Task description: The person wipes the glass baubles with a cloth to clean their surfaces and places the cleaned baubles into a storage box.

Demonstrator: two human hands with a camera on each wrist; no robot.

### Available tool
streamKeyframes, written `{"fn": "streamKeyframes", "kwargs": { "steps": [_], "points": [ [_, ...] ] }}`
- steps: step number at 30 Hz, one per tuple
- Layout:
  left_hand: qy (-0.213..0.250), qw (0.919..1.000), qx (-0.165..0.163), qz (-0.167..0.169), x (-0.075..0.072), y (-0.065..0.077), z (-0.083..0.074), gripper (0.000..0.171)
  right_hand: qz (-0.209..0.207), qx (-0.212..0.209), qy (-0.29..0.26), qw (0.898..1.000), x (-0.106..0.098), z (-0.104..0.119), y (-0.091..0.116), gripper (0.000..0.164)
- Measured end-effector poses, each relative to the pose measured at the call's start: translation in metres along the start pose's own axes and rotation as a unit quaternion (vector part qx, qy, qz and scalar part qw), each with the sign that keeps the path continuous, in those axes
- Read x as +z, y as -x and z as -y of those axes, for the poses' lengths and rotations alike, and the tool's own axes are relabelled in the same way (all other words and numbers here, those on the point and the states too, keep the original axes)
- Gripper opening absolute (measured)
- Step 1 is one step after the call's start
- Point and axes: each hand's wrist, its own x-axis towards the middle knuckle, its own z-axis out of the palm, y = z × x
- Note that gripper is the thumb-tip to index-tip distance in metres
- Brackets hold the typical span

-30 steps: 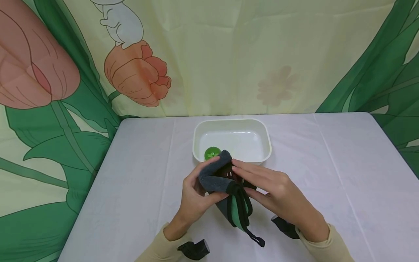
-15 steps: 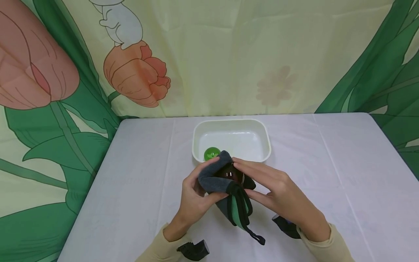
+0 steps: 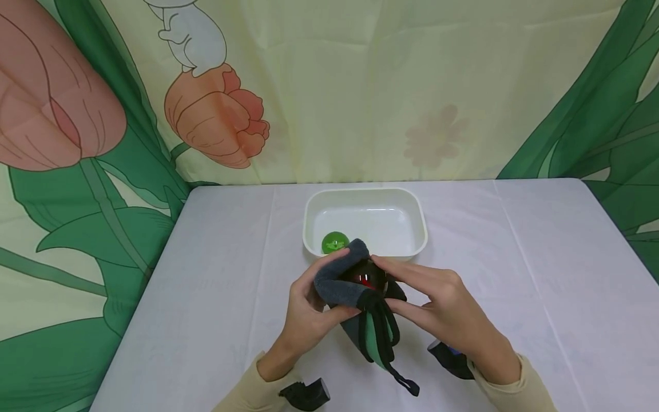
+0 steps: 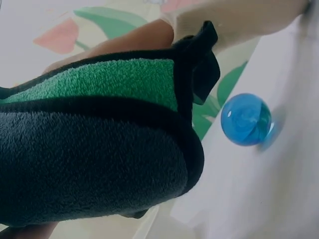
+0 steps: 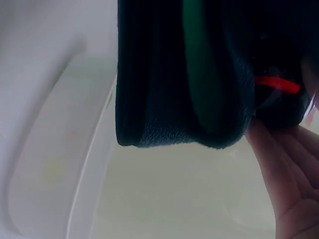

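Both hands are busy above the desk (image 3: 231, 274). The left hand (image 3: 309, 312) grips a folded cloth (image 3: 337, 286), its thumb on the near side and its fingers round the far side. The cloth is dark grey outside with a green inner face, black edging and a black loop (image 3: 410, 387) hanging toward the person. The right hand (image 3: 437, 294) holds a dark ball (image 3: 364, 278) between fingers and thumb, the gap between them narrow; the ball sits in the cloth's open fold, and a red streak shows on it. Ball and cloth are on the near side of a white tray (image 3: 381, 223), between the two hands.

A green ball (image 3: 334, 241) lies in the tray's near left corner, partly hidden behind the left fingertips and the cloth. In the left wrist view, a clear blue ball (image 4: 245, 119) rests on the desk, apart from the cloth.

Both sleeves (image 3: 257, 383) are beige, and a black camera (image 3: 305, 395) shows at each wrist. A curtain (image 3: 350, 86) printed with flowers and leaves hangs behind the desk.
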Motion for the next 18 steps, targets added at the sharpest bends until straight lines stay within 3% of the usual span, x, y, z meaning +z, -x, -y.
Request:
{"fn": "streamKeyframes", "kwargs": {
  "steps": [11,18],
  "points": [
    [-0.004,0.9999,0.0,-0.016,0.0003,-0.0017,0.0003,0.065,0.027,0.048,-0.003,0.998,0.0002,-0.0019,0.0023,0.059],
    [0.003,0.9996,-0.007,-0.028,0.0006,-0.0004,0.0008,0.063,0.053,0.019,0.023,0.998,0.0019,0.0005,-0.0009,0.052]
  ]
}}
